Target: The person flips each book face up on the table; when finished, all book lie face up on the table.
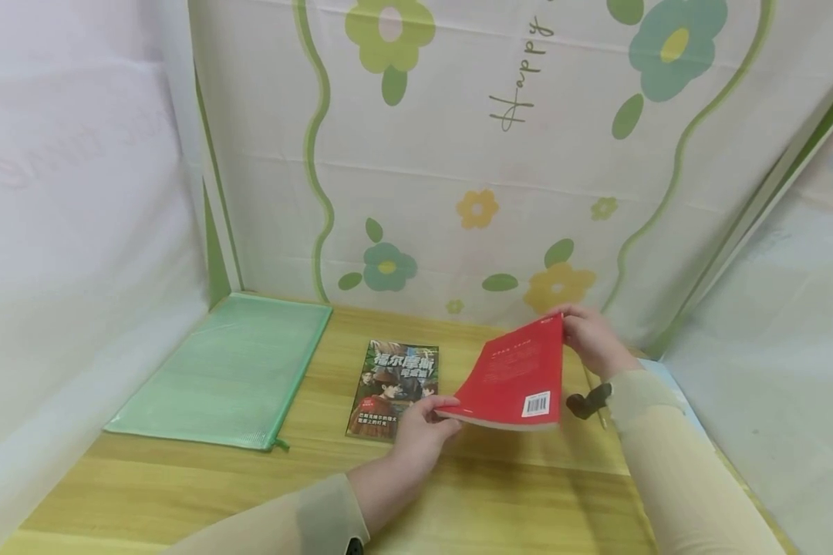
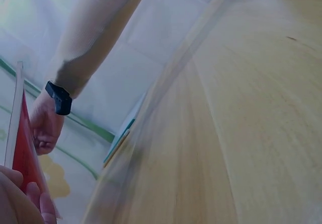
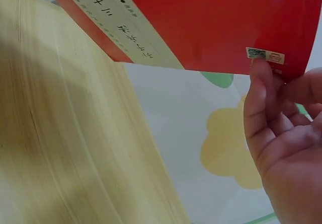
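Both hands hold a red book point(image 1: 516, 379) tilted above the wooden table point(image 1: 500, 493), back cover with a barcode facing up. My left hand point(image 1: 423, 425) pinches its near left corner; my right hand point(image 1: 586, 333) grips the far top corner. In the right wrist view my thumb presses on the red book point(image 3: 211, 22) at its edge, fingers behind it. The left wrist view shows the red book point(image 2: 22, 148) edge-on, with the right hand point(image 2: 44, 126) beyond it. A second book point(image 1: 396, 388) with a dark illustrated cover lies flat on the table just left of the red one.
A green mesh zip pouch point(image 1: 232, 371) lies flat at the table's left. A flower-patterned cloth point(image 1: 472, 154) forms the back wall, with white sheets at both sides. A dark wrist strap point(image 1: 588, 402) sits on the right arm.
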The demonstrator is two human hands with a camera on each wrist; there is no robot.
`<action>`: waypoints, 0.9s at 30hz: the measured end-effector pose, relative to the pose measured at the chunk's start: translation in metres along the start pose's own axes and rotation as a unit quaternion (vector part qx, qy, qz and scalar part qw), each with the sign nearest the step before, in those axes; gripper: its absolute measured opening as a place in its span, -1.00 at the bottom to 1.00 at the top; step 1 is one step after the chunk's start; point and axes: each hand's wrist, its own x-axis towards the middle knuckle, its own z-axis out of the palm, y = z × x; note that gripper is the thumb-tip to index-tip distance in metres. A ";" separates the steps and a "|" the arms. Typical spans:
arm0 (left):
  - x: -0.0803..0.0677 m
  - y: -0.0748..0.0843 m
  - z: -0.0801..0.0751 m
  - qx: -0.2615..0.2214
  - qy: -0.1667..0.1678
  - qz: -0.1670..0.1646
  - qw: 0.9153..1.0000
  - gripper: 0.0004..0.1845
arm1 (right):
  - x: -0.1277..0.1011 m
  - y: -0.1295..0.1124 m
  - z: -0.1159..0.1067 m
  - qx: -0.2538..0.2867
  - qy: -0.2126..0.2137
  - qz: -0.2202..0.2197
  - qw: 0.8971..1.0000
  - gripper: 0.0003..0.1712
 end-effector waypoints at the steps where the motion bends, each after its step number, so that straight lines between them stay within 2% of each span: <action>1: 0.000 0.001 0.000 0.001 0.000 0.000 1.000 -0.67 | 0.000 0.000 0.000 0.010 -0.004 -0.002 1.000 -0.65; 7: 0.000 0.002 -0.001 0.000 -0.004 0.000 1.000 -0.67 | 0.009 0.016 -0.004 0.049 -0.013 -0.022 0.998 -0.77; 14: -0.002 0.002 -0.002 -0.021 -0.010 -0.005 1.000 -0.70 | 0.010 0.024 -0.006 0.011 -0.006 -0.030 0.999 -0.79; 17: -0.002 0.001 -0.002 -0.023 -0.011 -0.002 1.000 -0.71 | 0.009 0.022 -0.004 0.015 -0.004 -0.027 0.999 -0.77; 20: -0.002 0.000 -0.002 -0.026 -0.012 -0.001 1.000 -0.73 | 0.009 0.019 -0.001 0.065 -0.009 -0.022 0.998 -0.76; 24: -0.002 -0.001 -0.002 -0.025 -0.013 0.002 1.000 -0.75 | 0.009 0.013 0.004 0.144 -0.009 -0.013 0.989 -0.76; 27: -0.001 -0.001 -0.002 -0.023 -0.012 0.007 1.000 -0.74 | 0.009 0.010 0.006 0.171 -0.005 -0.016 0.985 -0.76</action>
